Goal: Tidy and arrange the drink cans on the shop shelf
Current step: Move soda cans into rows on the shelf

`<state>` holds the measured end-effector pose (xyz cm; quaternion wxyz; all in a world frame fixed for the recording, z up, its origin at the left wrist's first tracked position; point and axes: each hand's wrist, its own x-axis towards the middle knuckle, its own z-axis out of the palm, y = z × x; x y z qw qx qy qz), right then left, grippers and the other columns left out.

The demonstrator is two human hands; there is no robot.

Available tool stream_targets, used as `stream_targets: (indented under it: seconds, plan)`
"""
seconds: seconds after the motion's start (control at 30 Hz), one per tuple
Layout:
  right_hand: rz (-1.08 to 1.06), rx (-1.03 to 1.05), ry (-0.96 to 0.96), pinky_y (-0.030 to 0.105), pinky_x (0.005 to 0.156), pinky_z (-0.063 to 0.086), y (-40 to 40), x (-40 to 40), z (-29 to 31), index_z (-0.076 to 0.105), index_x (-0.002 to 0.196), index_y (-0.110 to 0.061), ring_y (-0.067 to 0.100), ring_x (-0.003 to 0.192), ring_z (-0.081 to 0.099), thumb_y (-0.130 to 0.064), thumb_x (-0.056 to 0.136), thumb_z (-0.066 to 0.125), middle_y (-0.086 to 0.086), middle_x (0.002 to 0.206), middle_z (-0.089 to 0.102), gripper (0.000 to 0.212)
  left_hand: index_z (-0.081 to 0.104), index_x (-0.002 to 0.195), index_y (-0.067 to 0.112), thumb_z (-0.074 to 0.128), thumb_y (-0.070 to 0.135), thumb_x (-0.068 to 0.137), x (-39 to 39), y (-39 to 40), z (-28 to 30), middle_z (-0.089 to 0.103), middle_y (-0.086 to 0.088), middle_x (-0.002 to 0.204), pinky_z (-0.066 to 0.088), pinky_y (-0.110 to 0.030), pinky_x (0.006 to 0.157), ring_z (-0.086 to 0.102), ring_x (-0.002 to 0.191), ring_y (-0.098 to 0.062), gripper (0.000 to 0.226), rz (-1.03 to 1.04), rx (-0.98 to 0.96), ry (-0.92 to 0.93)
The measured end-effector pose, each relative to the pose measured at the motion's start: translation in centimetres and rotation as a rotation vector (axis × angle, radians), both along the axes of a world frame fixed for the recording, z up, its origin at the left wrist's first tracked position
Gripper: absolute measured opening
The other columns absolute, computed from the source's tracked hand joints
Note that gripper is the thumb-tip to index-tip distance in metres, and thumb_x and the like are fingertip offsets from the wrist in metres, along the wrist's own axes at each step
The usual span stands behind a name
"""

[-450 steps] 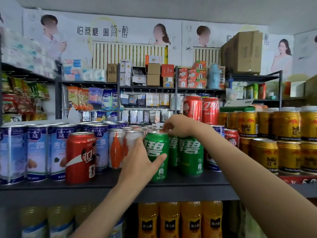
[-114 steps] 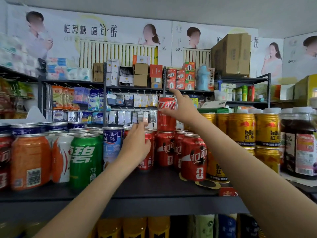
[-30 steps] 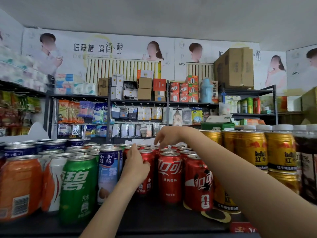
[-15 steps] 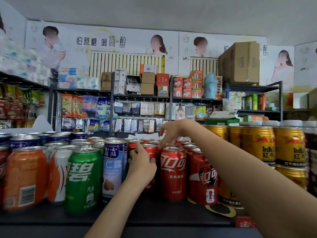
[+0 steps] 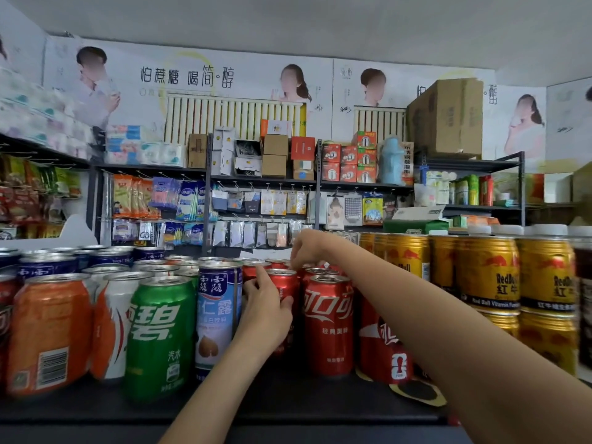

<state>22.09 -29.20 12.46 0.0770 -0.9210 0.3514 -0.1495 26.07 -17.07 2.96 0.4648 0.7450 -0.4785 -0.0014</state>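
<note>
A: Left hand [image 5: 267, 310] wraps a smooth red can [image 5: 286, 293], mid-shelf, beside the tall blue can [image 5: 217, 315].

B: Right hand [image 5: 309, 248], fingers curled down onto can tops further back; the grip itself is hidden. Glossy cylinders crowd the dark shelf [image 5: 288, 402].

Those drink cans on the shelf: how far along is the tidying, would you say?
Partway. The gold cans stand stacked in even rows, and a front red can faces label-out. Now the left hand grips a red can beside the blue can, and the right hand reaches over the tops behind. Left: the mixed orange can and green can, and a red can turned askew.
</note>
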Motion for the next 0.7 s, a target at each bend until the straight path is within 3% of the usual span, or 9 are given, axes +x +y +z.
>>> stream_targets:
  seconds: [0.1, 0.2, 0.3, 0.37, 0.47, 0.57, 0.7]
  plan:
    - [-0.036, 0.04, -0.018, 0.032, 0.085, 0.05, -0.2, -0.2, 0.2, 0.059, 0.117, -0.001, 0.027, 0.106, 0.057, -0.012, 0.08, 0.069, 0.015, 0.121, 0.059, 0.04, -0.007, 0.147, 0.013, 0.046, 0.022, 0.095, 0.2, -0.2, -0.1, 0.018, -0.014, 0.147, 0.03, -0.04, 0.108, 0.026, 0.134, -0.03, 0.075, -0.025, 0.004, 0.012]
    - [-0.051, 0.023, 0.01, 0.03, 0.074, 0.05, 0.0, 0.0, 0.3, 0.059, 0.117, -0.001, 0.026, 0.097, 0.056, -0.01, 0.081, 0.067, 0.015, 0.121, 0.059, 0.039, -0.007, 0.147, 0.013, 0.046, 0.022, 0.095, 0.3, -0.2, 0.0, 0.018, -0.014, 0.148, 0.03, -0.039, 0.108, 0.027, 0.134, -0.029, 0.075, -0.043, 0.005, 0.011]
    - [-0.036, 0.005, 0.052, 0.029, 0.082, 0.05, 0.4, 0.0, 0.2, 0.058, 0.118, -0.002, 0.026, 0.106, 0.056, -0.006, 0.083, 0.063, 0.012, 0.122, 0.057, 0.036, -0.003, 0.148, 0.014, 0.047, 0.021, 0.095, 0.2, 0.0, 0.1, 0.02, -0.013, 0.148, 0.03, -0.038, 0.108, 0.029, 0.134, -0.027, 0.073, -0.064, -0.007, 0.022]
    - [-0.001, 0.012, 0.075, 0.023, 0.071, 0.048, 0.8, -0.5, 0.2, 0.06, 0.117, -0.003, 0.02, 0.091, 0.058, -0.006, 0.084, 0.061, 0.006, 0.107, 0.059, 0.033, -0.004, 0.148, 0.015, 0.047, 0.021, 0.095, 0.2, 0.2, 0.1, 0.019, -0.012, 0.149, 0.03, -0.038, 0.107, 0.029, 0.134, -0.027, 0.074, -0.072, -0.019, 0.031]
    - [0.023, 0.059, 0.057, 0.017, 0.052, 0.036, 0.5, -1.2, 0.2, 0.062, 0.109, -0.004, 0.01, 0.062, 0.044, -0.005, 0.085, 0.06, 0.0, 0.085, 0.053, 0.024, -0.004, 0.148, 0.016, 0.047, 0.021, 0.095, 0.1, 0.5, -0.2, 0.02, -0.011, 0.149, 0.03, -0.038, 0.107, 0.028, 0.134, -0.026, 0.074, -0.081, -0.028, 0.03]
    - [-0.004, 0.121, 0.006, 0.018, 0.053, 0.036, -0.3, -1.5, 0.8, 0.061, 0.085, -0.01, 0.01, 0.06, 0.041, -0.003, 0.084, 0.062, 0.002, 0.079, 0.053, 0.008, -0.001, 0.148, 0.019, 0.048, 0.022, 0.094, 0.1, 0.6, -0.4, 0.021, -0.009, 0.148, 0.031, -0.041, 0.109, 0.03, 0.133, -0.026, 0.073, -0.111, -0.039, 0.052]
    - [0.017, 0.182, -0.015, 0.02, 0.062, 0.042, -1.0, -2.2, 2.1, 0.057, 0.078, -0.012, 0.011, 0.069, 0.047, 0.001, 0.083, 0.061, 0.005, 0.088, 0.057, 0.015, 0.0, 0.148, 0.022, 0.049, 0.019, 0.094, 0.2, 0.7, -0.4, 0.02, -0.008, 0.149, 0.03, -0.044, 0.11, 0.028, 0.134, -0.026, 0.073, -0.143, -0.072, 0.097]
